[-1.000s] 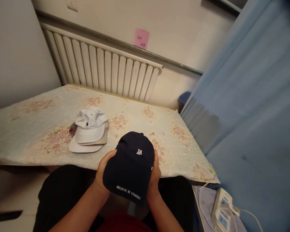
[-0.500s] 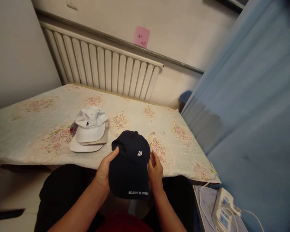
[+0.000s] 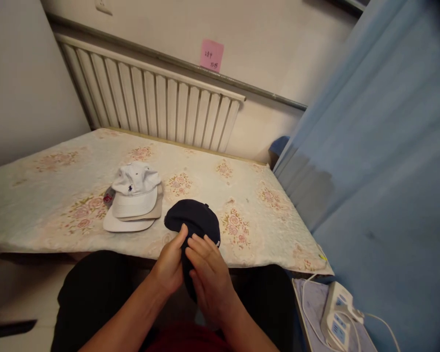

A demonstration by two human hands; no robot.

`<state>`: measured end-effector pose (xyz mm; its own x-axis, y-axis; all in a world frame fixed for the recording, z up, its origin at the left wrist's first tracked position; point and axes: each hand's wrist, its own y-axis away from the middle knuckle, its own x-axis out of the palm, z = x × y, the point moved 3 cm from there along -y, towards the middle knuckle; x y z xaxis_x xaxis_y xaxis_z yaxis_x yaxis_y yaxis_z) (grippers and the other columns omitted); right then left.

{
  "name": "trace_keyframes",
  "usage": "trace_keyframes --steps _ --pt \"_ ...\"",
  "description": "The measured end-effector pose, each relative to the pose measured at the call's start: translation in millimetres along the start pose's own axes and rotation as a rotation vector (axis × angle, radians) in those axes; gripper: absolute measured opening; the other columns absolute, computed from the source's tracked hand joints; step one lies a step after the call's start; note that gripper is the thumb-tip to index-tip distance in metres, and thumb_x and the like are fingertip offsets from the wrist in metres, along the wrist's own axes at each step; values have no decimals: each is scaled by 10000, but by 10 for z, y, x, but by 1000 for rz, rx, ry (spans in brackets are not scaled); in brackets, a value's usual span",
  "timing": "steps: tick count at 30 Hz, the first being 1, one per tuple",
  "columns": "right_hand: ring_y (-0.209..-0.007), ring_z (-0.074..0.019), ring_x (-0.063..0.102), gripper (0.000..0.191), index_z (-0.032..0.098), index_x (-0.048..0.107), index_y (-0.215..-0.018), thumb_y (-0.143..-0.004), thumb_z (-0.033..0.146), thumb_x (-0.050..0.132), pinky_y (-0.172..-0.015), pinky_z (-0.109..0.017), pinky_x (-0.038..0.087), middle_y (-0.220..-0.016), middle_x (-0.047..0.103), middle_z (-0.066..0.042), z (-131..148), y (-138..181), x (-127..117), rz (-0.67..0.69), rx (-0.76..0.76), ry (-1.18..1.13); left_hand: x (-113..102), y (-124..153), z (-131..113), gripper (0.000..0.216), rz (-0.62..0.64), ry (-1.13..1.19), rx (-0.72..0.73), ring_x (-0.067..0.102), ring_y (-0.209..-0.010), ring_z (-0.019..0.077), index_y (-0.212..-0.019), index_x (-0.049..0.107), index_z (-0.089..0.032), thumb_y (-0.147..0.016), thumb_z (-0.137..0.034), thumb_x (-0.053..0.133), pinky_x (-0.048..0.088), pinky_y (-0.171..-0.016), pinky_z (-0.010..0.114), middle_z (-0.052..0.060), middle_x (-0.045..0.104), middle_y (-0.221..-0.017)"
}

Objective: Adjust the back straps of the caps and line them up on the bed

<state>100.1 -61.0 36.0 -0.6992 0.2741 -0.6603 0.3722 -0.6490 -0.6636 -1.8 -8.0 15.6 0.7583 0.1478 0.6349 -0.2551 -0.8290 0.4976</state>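
A navy baseball cap (image 3: 195, 217) is tilted on its side over the bed's front edge, its crown away from me and its brim hanging toward my lap. My left hand (image 3: 170, 264) is closed on the cap's left side near the brim, thumb on top. My right hand (image 3: 210, 278) lies against the front and brim with its fingers stretched out, covering most of the white lettering. Left of the cap, a white cap (image 3: 135, 203) with a small dark emblem sits on top of a pile with a beige cap (image 3: 158, 208) and another pale cap (image 3: 128, 225).
A flowered sheet (image 3: 190, 159) covers the bed. Behind it is a white radiator (image 3: 150, 93), with a pink note (image 3: 211, 55) on the wall. At right hang a blue curtain (image 3: 370, 146) and, below, a white power strip (image 3: 337, 313) with cables on a small stand.
The navy cap has turned so its front faces right and its brim shows nearly edge-on. My right hand has moved left from beside the cap onto its front.
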Motion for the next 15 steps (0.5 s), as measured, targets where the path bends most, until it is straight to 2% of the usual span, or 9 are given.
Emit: trace_keyframes --steps 2,6,10,15 --pt "-1317 -217 355 481 224 338 -1368 -894 201 415 -1092 -508 300 -1371 466 -57 -9 -27 52 52 -21 44 -12 19 -3 302 -28 -64 55 659 -908 228 -882 673 -106 -803 -388 600 487 -844 293 104 719 -872" --pt "-1344 -247 299 506 191 308 -1383 -902 284 438 -1102 -550 236 -1395 434 -88 -140 -29 87 65 -14 123 -17 18 20 292 56 -85 82 655 -925 220 -941 667 -131 -805 -380 602 490 -830 288 99 713 -940" --pt "-1360 -258 259 534 214 252 -1405 -908 291 429 -1093 -591 197 -1417 405 -82 -279 7 100 64 8 199 -13 21 58 326 140 -42 -9 654 -942 240 -1041 645 -149 -812 -374 591 504 -827 323 104 708 -984" --pt "-1374 -251 222 538 222 232 -1415 -909 241 414 -1082 -576 242 -1458 333 -81 -493 73 118 0 117 198 -14 32 73 393 233 29 -104 653 -954 260 -1144 603 -163 -822 -387 572 509 -846 359 113 701 -1018"
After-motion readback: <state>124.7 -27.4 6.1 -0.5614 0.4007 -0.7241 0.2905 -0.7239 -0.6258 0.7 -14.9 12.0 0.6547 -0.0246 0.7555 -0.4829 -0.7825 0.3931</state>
